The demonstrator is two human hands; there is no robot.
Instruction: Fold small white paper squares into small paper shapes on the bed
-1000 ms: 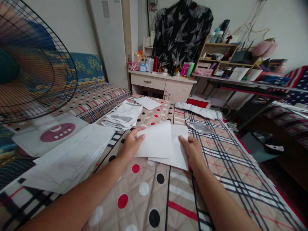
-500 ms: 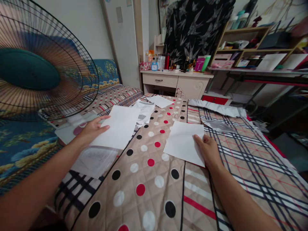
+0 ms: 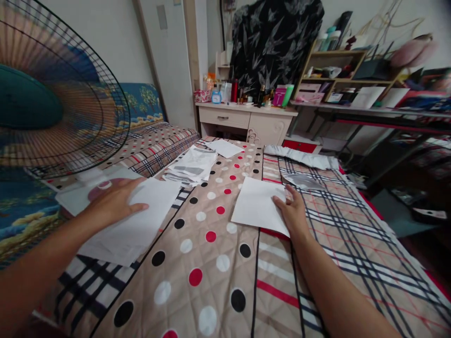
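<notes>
My left hand (image 3: pixel 114 203) lies flat, fingers stretched out, on a white sheet that tops a stack of papers (image 3: pixel 136 225) at the left edge of the quilted bed cover. My right hand (image 3: pixel 293 212) rests with spread fingers on the right edge of a small white pile of sheets (image 3: pixel 257 204) in the middle of the bed. Neither hand grips anything.
A large standing fan (image 3: pixel 52 94) fills the left, its white base (image 3: pixel 75 195) beside the stack. Further back lie loose printed papers (image 3: pixel 192 165), a single sheet (image 3: pixel 224 148) and crumpled silver wrapping (image 3: pixel 299 157). A cluttered dresser (image 3: pixel 243 119) and shelves (image 3: pixel 338 77) stand beyond.
My left hand has carried the top sheet from the middle pile over to the left stack and laid it flat there. My right hand stayed on the middle pile.
</notes>
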